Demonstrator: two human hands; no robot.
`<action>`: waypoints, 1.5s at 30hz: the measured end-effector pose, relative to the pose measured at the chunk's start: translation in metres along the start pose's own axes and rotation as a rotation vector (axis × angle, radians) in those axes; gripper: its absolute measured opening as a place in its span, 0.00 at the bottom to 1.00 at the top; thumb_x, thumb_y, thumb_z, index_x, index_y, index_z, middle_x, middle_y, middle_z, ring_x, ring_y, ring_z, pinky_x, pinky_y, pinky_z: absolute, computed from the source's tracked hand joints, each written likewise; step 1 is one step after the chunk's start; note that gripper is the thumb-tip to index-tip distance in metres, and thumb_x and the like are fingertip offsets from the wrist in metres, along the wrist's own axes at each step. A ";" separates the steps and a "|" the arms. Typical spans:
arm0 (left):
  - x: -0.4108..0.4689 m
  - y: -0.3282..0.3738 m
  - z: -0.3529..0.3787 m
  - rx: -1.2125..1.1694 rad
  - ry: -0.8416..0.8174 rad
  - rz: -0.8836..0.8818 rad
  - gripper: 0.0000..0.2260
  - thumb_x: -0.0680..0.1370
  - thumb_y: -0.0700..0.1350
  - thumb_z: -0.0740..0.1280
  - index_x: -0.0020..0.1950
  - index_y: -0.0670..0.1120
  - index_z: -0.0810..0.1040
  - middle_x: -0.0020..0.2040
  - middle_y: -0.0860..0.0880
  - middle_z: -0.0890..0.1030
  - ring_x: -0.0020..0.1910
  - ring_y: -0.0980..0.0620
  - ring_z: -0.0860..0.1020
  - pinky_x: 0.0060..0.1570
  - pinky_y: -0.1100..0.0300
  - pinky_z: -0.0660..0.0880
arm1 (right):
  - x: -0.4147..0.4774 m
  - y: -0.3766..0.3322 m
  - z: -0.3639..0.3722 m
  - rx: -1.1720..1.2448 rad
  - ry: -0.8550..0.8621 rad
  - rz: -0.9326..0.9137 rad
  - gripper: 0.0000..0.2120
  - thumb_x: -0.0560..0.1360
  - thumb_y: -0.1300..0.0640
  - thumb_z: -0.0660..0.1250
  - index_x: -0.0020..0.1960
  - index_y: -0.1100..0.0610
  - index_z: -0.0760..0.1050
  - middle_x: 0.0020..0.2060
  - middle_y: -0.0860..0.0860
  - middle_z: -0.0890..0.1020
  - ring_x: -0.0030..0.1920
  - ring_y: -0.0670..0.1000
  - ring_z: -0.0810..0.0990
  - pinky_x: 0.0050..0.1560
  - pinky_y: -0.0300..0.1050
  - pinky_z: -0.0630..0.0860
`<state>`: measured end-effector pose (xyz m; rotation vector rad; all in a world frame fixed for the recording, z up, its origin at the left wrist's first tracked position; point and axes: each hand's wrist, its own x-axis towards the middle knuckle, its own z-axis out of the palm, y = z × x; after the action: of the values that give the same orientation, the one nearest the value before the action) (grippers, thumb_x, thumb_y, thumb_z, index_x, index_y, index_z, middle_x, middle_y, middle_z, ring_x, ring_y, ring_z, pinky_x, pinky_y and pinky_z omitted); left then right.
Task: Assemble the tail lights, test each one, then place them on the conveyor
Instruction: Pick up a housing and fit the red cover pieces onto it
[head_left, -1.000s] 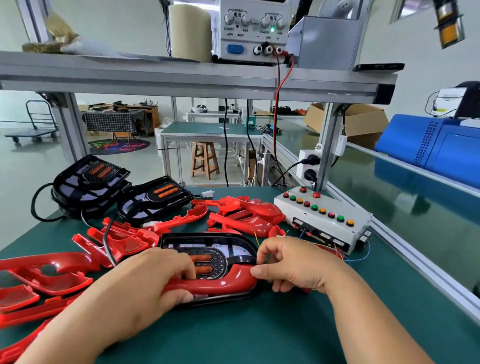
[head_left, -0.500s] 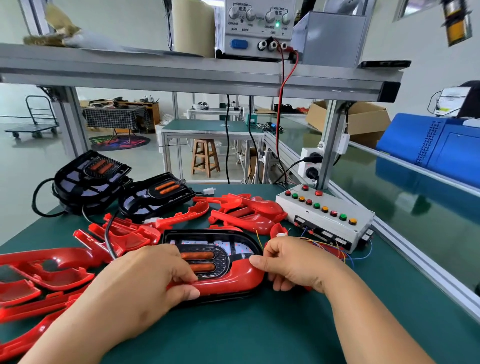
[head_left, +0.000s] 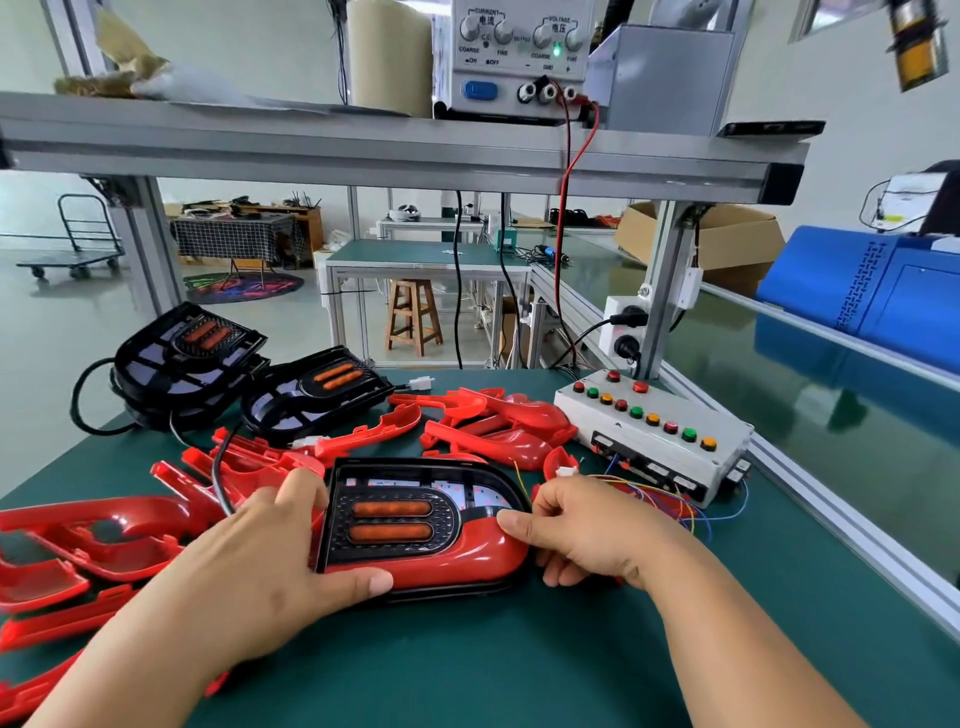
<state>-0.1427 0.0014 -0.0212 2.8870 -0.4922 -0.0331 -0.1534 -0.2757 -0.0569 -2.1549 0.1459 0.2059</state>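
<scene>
- Nearest on the table (head_left: 519, 670), left hand (head_left: 249, 561) grips the tail light's (head_left: 395, 519) left end, steadying it.
- Right hand (head_left: 587, 530) pinches its right end, thumb on the lens (head_left: 467, 558), probably seating it.
- Beyond, tester (head_left: 654, 431); conveyor (head_left: 831, 374) farther right.

The power supply (head_left: 519, 57) on the far shelf reads CURRENT, VOLTAGE, COARSE, FINE, ON, OFF, plus Chinese characters 电流 and 电压.

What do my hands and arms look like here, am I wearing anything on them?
Both are bare. The left hand and right hand show no gloves or rings, and the nails in view are short and unpainted. No watch, band or sleeve shows on the left forearm or right forearm up to the frame edge.
</scene>
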 end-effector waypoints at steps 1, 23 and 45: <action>0.000 -0.002 0.000 -0.036 -0.043 -0.021 0.40 0.60 0.79 0.57 0.64 0.59 0.55 0.40 0.57 0.75 0.36 0.61 0.75 0.31 0.68 0.66 | 0.000 0.000 0.001 0.001 0.009 0.003 0.21 0.71 0.39 0.71 0.41 0.55 0.69 0.35 0.54 0.82 0.31 0.49 0.83 0.32 0.41 0.78; 0.026 -0.012 0.017 -1.314 -0.111 0.024 0.22 0.67 0.46 0.72 0.60 0.54 0.76 0.51 0.49 0.84 0.47 0.51 0.83 0.45 0.59 0.79 | 0.001 -0.023 0.022 0.875 0.002 -0.113 0.21 0.65 0.48 0.71 0.55 0.57 0.79 0.43 0.51 0.85 0.41 0.48 0.81 0.39 0.40 0.76; 0.035 -0.014 0.022 -1.384 -0.092 0.064 0.19 0.67 0.45 0.73 0.57 0.51 0.81 0.57 0.47 0.83 0.53 0.51 0.81 0.50 0.57 0.75 | 0.008 -0.017 0.030 0.780 0.163 -0.311 0.25 0.65 0.40 0.69 0.56 0.54 0.75 0.39 0.45 0.84 0.36 0.44 0.81 0.32 0.38 0.74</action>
<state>-0.1062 -0.0015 -0.0454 1.5147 -0.3441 -0.3418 -0.1452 -0.2411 -0.0611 -1.3864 -0.0209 -0.1873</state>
